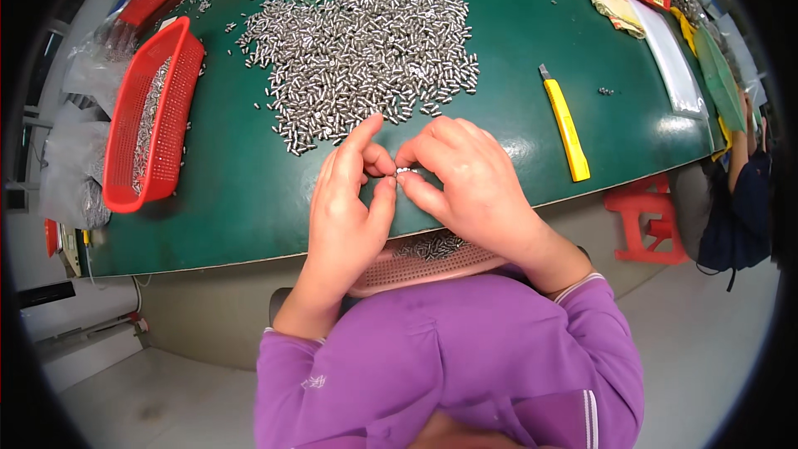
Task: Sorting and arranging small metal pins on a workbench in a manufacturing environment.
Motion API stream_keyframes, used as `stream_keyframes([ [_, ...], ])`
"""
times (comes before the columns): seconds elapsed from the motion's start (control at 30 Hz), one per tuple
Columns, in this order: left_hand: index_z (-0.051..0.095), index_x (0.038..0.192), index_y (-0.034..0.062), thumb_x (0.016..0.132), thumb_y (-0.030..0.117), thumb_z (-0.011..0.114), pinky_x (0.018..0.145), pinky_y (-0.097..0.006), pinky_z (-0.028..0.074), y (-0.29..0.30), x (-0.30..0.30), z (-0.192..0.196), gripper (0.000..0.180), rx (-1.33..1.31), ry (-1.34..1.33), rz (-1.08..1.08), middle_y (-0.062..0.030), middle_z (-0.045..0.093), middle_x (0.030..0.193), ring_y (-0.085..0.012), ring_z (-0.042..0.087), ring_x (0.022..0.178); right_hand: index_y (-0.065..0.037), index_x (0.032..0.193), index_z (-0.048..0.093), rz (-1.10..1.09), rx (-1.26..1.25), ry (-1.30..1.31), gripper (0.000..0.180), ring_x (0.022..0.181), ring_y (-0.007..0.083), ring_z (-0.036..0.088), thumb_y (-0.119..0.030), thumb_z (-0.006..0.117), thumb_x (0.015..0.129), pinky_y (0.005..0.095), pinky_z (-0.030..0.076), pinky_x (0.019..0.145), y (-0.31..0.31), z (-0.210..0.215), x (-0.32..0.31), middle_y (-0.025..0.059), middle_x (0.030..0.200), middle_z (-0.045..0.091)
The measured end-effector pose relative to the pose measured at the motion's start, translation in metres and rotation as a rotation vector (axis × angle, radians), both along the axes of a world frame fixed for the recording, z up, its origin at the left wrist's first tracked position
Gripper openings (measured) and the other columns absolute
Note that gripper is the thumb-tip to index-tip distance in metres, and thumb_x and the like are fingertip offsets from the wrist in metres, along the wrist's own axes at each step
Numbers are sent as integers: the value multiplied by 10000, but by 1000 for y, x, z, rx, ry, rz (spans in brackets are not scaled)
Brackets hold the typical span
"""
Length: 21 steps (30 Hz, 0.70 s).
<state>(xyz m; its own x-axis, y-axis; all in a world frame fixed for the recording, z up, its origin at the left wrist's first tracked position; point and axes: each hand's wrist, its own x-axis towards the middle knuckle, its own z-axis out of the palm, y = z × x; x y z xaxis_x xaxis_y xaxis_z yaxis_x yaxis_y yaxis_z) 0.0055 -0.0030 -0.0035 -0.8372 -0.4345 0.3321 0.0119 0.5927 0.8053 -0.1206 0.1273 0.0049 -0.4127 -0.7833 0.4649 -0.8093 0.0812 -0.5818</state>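
A small metal pin (402,172) is pinched between the fingertips of both hands near the counter's (241,199) front edge: the left hand (347,199) and the right hand (465,179) are each closed on it, fingertips meeting. Just below them, a pink basket (432,270) holding more pins sits at the person's lap. Beyond the hands a large heap of pins (366,33) covers the counter's middle. A red basket (154,116) lies at the left edge, a yellow utility knife (567,126) to the right, and clear plastic bags (669,58) along the far right edge.
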Motion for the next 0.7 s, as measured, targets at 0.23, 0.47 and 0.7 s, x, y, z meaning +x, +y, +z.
stream_keyframes([
  [0.23, 408, 1535, 24, 842, -89, 598, 813, -354, 505, 0, 0, 1, 727, 20, 5, 13, -100, 629, 1032, -213, 615, 911, -75, 885, 652, 3, -10, 26, 119, 839, 301, 597, -128, 736, 819, 443, 486, 741, -2, 3, 1, 76, 875, 586],
  [0.47, 383, 1554, 29, 843, -91, 592, 842, -339, 505, 3, 0, 3, 750, 6, 2, 40, -108, 620, 1090, -198, 609, 944, -71, 884, 649, 1, -13, 11, 118, 836, 302, 600, -119, 734, 819, 441, 486, 733, -2, 0, 0, 81, 880, 591],
  [0.7, 385, 1556, 42, 844, -102, 589, 848, -330, 505, 2, 1, 3, 755, 18, 0, 34, -106, 614, 1112, -190, 607, 946, -84, 933, 671, 34, 2, -3, 163, 845, 299, 612, -103, 763, 800, 426, 493, 753, -1, 2, -2, 67, 889, 614],
])
